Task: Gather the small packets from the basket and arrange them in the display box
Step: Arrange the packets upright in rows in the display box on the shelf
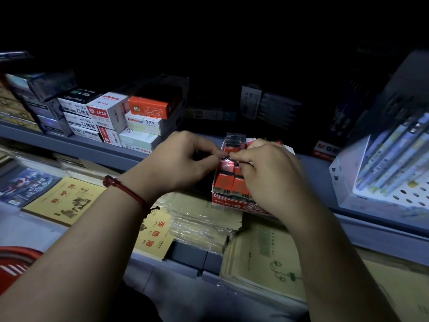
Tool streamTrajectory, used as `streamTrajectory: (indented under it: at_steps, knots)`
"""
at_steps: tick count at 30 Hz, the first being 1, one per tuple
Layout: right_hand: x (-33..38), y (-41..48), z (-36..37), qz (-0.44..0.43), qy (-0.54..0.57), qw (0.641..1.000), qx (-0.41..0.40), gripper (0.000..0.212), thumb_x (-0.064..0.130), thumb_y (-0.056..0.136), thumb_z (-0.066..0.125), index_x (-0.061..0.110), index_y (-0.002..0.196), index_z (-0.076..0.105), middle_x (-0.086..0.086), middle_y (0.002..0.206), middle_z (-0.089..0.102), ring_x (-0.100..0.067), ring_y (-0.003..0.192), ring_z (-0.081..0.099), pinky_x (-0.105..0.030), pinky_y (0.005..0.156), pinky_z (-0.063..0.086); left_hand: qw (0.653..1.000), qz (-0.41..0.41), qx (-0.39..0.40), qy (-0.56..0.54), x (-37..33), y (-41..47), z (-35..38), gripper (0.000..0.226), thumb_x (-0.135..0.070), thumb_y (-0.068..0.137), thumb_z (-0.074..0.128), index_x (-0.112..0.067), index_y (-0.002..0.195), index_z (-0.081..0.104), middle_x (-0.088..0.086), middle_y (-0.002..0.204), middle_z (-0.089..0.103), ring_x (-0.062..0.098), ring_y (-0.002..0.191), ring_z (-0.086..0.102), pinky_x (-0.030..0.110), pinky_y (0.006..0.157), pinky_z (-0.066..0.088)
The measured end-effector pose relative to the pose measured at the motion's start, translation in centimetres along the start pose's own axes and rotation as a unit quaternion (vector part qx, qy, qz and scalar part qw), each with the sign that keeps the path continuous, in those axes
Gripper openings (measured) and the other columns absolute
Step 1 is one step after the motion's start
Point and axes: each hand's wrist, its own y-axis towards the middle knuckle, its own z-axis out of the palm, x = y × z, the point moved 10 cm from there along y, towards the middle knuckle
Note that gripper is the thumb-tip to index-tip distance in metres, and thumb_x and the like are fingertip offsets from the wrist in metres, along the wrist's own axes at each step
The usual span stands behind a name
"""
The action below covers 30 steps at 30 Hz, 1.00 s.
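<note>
A red and white display box (pixel 228 202) stands on the grey shelf edge, filled with rows of small red packets (pixel 223 184) marked 2B. My left hand (pixel 178 161) and my right hand (pixel 269 175) meet over the middle of the box. Both pinch one small red packet (pixel 226 163) between fingertips, just above the rows. The right hand covers the box's right side. A red basket (pixel 16 261) shows at the lower left edge; its contents are hidden.
Stacked stationery boxes (pixel 116 117) sit on the shelf to the left. Exercise books (pixel 67 201) and wrapped paper stacks (pixel 199 224) lie on the lower tier. A white pegboard rack of pens (pixel 390 163) stands at the right. The upper area is dark.
</note>
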Motion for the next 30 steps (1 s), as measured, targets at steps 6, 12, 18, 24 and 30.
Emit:
streamTrajectory:
  at_steps: [6, 12, 18, 24, 30]
  knots:
    - [0.6, -0.5, 0.1, -0.009, -0.035, 0.999, 0.024, 0.037, 0.016, 0.1, 0.055, 0.032, 0.129, 0.07, 0.003, 0.113, 0.056, -0.02, 0.113, 0.048, -0.04, 0.093, 0.048, 0.997, 0.003, 0.05, 0.054, -0.4, -0.1, 1.6, 0.02, -0.036, 0.098, 0.06, -0.03, 0.091, 0.078, -0.015, 0.077, 0.074, 0.0, 0.07, 0.066, 0.029, 0.066, 0.052]
    - [-0.7, -0.2, -0.7, 0.014, 0.069, 0.997, -0.04, 0.032, 0.01, 0.103, 0.052, 0.028, 0.116, 0.075, 0.007, 0.116, 0.058, -0.008, 0.106, 0.052, -0.025, 0.079, 0.049, 0.999, -0.009, 0.015, -0.027, 0.0, -0.3, 1.3, 0.017, -0.025, 0.098, 0.064, -0.023, 0.09, 0.08, -0.009, 0.081, 0.078, 0.002, 0.076, 0.071, 0.026, 0.069, 0.055]
    - [-3.5, -0.8, -3.6, 0.043, 0.33, 0.934, -0.132, 0.021, 0.015, 0.104, 0.056, 0.027, 0.112, 0.071, 0.007, 0.092, 0.063, -0.002, 0.072, 0.058, -0.014, 0.066, 0.042, 0.995, 0.04, -0.084, -0.044, -3.0, -0.4, 0.5, 0.012, -0.025, 0.096, 0.068, -0.021, 0.089, 0.077, 0.0, 0.057, 0.059, 0.005, 0.054, 0.051, 0.025, 0.054, 0.043]
    - [-6.1, -1.5, -5.4, 0.077, 0.305, 0.935, -0.164, 0.024, 0.013, 0.104, 0.054, 0.028, 0.106, 0.072, 0.006, 0.098, 0.063, -0.001, 0.077, 0.061, -0.011, 0.064, 0.044, 0.991, 0.107, -0.082, 0.0, -6.2, 0.1, 2.0, 0.006, -0.024, 0.094, 0.07, -0.024, 0.094, 0.076, -0.011, 0.081, 0.065, 0.002, 0.079, 0.059, 0.016, 0.07, 0.043]
    - [-8.1, -2.1, -5.5, 0.11, 0.223, 0.959, -0.136, 0.026, 0.009, 0.1, 0.058, 0.029, 0.103, 0.074, 0.013, 0.099, 0.051, -0.001, 0.065, 0.048, -0.01, 0.053, 0.037, 0.993, 0.111, -0.035, -0.006, -7.0, 0.6, 3.3, 0.021, -0.026, 0.091, 0.075, -0.024, 0.112, 0.076, -0.014, 0.101, 0.063, -0.009, 0.085, 0.055, 0.002, 0.074, 0.038]
